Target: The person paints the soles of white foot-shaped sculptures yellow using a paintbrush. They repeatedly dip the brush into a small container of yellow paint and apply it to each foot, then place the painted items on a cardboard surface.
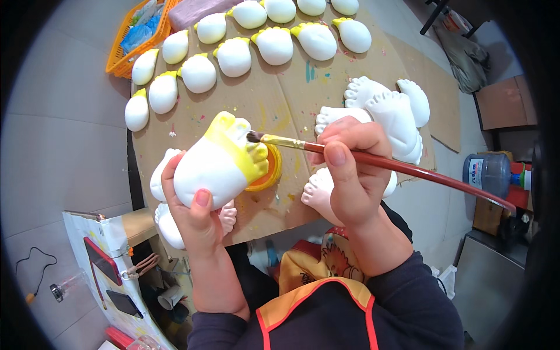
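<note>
My left hand (199, 218) holds a white foot-shaped piece (212, 168) by its heel, thumb on top. Yellow paint covers a band below its toes and several toes; the middle ones still show white. In my right hand (354, 170) is a paintbrush (393, 165) with a red-brown handle, its dark bristles at the toes of the piece. Partly hidden behind the piece, a round container of yellow-orange paint (274, 168) stands on the cardboard (280, 218). Unpainted white foot shapes (393, 118) lie piled beyond my right hand, with others under both hands.
Rows of white foot shapes with yellow toes (273, 46) cover the far side of the cardboard. An orange plastic basket (118, 57) stands at the far left. Lower left, a side surface (118, 245) bears two dark flat devices. A large blue water bottle (488, 173) is at the right.
</note>
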{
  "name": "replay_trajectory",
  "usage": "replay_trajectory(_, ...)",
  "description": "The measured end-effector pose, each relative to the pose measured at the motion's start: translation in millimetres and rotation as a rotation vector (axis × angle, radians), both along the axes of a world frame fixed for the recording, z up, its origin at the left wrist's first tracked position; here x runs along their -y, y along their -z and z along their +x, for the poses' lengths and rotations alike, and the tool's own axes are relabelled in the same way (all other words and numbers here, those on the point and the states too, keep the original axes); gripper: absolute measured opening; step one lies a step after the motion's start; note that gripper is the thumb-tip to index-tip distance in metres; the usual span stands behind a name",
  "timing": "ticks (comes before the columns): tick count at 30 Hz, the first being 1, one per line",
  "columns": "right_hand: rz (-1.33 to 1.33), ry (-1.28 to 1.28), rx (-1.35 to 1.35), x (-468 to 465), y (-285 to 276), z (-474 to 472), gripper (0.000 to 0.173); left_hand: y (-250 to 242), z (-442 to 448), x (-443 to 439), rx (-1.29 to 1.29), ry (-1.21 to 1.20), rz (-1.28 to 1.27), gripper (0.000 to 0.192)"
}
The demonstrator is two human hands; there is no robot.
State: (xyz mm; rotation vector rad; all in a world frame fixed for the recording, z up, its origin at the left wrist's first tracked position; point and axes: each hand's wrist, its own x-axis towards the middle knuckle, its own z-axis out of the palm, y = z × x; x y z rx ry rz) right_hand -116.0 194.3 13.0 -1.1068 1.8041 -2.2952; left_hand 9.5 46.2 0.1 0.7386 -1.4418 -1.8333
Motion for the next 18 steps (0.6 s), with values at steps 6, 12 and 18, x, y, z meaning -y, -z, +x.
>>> replay_trajectory(6,-0.096,-0.075,0.463,-7,-23,-2,0.014,-24,-2,13,0.104,0.048,-0.029,0.074)
replay_trajectory(12,0.17,-0.098,0.361,-20,-23,-4,0.01,-29,4,15,0.045,-0.05,0.006,0.068)
replay_trajectory(18,0.423,-0.17,-0.016,-15,-12,0,0.006,-26,-3,14,0.081,-0.127,-0.105,0.067)
